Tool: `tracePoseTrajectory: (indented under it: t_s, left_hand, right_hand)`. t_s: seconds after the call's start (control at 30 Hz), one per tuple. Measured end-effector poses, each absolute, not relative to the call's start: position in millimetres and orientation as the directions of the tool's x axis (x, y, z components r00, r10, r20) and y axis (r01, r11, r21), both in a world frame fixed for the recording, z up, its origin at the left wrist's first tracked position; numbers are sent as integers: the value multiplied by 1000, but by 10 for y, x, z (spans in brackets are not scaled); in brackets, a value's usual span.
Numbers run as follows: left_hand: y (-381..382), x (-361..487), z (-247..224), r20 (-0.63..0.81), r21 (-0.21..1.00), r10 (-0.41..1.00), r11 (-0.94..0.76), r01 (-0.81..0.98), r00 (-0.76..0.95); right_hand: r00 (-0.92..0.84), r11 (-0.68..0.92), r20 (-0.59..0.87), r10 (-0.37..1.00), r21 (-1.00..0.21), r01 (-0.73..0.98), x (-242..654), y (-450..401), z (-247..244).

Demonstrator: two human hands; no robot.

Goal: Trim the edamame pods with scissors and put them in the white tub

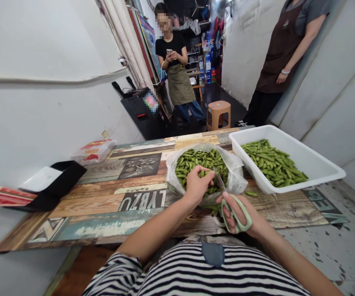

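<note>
My right hand (pixel 236 213) is wrapped round the pale green handles of a pair of scissors (pixel 245 220), whose blades point up and left over a bag of green pods. My left hand (pixel 198 181) is pinched above the same bag, close to the blade tips. A green pod seems to be between its fingers, partly hidden by them. The clear plastic bag (pixel 171 181) stands open on the table and is filled with edamame pods (pixel 192 158). To its right, a white plastic tub (pixel 316 166) holds more edamame pods (pixel 273 162).
A loose pod (pixel 251 193) lies between bag and tub on the wood-patterned table (pixel 103 205). At left are a black holder (pixel 63 176) with chopsticks (pixel 8 196) and a plastic packet (pixel 94 150). Beyond stand two people, one holding a phone (pixel 169 52), and a stool (pixel 219 107).
</note>
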State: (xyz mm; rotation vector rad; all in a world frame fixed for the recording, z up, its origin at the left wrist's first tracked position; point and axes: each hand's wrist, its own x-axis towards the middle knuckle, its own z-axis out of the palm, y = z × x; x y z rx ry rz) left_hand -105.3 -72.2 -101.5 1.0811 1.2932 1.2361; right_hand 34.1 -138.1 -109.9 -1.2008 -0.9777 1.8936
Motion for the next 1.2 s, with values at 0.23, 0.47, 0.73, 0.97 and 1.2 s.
tracePoseTrajectory:
  t_s: [0.23, 0.47, 0.73, 0.97, 1.2]
  left_hand:
    - [-108, -624, -496, 24, 991, 996, -13, -132, 84]
    - [334, -624, -76, 196, 879, 885, -350, 324, 423]
    - [-112, -1776, -476, -118, 162, 960, -235, 959, 255]
    - [-215, -1701, -761, -70, 352, 966, -210, 912, 250]
    - [-525, -1574, -701, -224, 916, 901, 64, 396, 372]
  right_hand:
    - [-382, -508, -414, 827, -840, -190, 386, -1416, -1061]
    - [-367, -497, -396, 842, -834, -240, 507, -1457, -1131]
    - [-421, -490, -378, 824, -849, -197, 481, -1402, -1153]
    - [-401, -436, -389, 829, -900, -29, 407, -1419, -1123]
    - [-436, -287, -306, 846, -952, 109, 448, -1430, -1084]
